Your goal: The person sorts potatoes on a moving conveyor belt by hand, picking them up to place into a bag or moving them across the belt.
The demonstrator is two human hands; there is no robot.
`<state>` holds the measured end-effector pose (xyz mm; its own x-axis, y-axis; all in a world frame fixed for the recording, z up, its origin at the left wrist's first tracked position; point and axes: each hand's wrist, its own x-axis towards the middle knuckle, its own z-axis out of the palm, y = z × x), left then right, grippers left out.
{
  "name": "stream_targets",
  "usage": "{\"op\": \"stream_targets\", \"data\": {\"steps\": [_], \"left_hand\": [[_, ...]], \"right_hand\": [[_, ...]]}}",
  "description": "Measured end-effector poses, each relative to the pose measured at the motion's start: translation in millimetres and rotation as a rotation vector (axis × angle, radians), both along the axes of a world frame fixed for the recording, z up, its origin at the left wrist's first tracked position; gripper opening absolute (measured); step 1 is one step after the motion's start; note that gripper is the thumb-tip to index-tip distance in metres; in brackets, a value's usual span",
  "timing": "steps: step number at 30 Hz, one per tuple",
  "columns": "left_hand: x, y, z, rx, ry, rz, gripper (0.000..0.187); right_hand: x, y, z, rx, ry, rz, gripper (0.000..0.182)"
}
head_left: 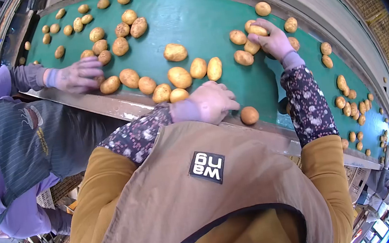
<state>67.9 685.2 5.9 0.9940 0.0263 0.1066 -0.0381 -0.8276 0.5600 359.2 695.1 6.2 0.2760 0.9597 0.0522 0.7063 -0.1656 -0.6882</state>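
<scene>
Yellow potato (258, 29) gripped in your right hand (273, 41) fingers, over the green belt (201, 18). Your left hand (211, 102) rests curled, holding nothing, at the belt's near edge, a loose potato (249, 115) just beside its fingertips. More potatoes lie scattered beyond. Co-worker's hand (77, 75) touches potatoes further left.

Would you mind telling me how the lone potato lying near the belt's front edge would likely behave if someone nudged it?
The potato looks rounded and smooth-skinned, so it would probably roll rather than slide on the flat green belt. It sits beside the metal edge, close to the left hand, so a push outward might send it off. It seems firm, likely holding its shape when gripped.
</scene>
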Motion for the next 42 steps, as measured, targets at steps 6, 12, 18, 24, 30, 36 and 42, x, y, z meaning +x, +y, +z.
{"op": "stream_targets", "data": {"steps": [6, 12, 18, 24, 30, 36, 42], "left_hand": [[-45.9, 14.6, 25.5, 0.267, -0.298, 0.359, 0.028], [-83.0, 33.1, 25.1, 0.217, 0.152, 0.446, 0.030], [-44.6, 47.6, 25.9, 0.176, 0.274, 0.549, 0.027], [-9.6, 32.1, 58.8, -0.162, -0.168, 0.601, 0.055], [22.2, 41.2, 37.1, -0.058, -0.409, 0.512, 0.060], [21.8, 132.9, -8.7, 0.618, -0.022, 1.006, 0.055], [16.9, 167.8, -18.1, 0.291, 0.508, 0.841, 0.047]], "right_hand": [[-29.5, -41.7, 64.9, -0.011, 0.756, -0.170, 0.047], [-76.1, -67.1, 54.3, -0.292, 0.994, 0.059, 0.040], [-101.1, -73.3, 40.0, -0.254, 1.342, 0.106, 0.046], [-116.8, -105.4, 46.8, -0.097, 1.783, 0.073, 0.056], [-84.4, -141.5, 32.2, 0.168, 2.186, -0.057, 0.053], [45.8, -230.9, 51.0, 0.370, 1.054, -0.650, 0.054], [44.0, -235.4, 10.1, -0.012, 0.492, -0.782, 0.037]]}}
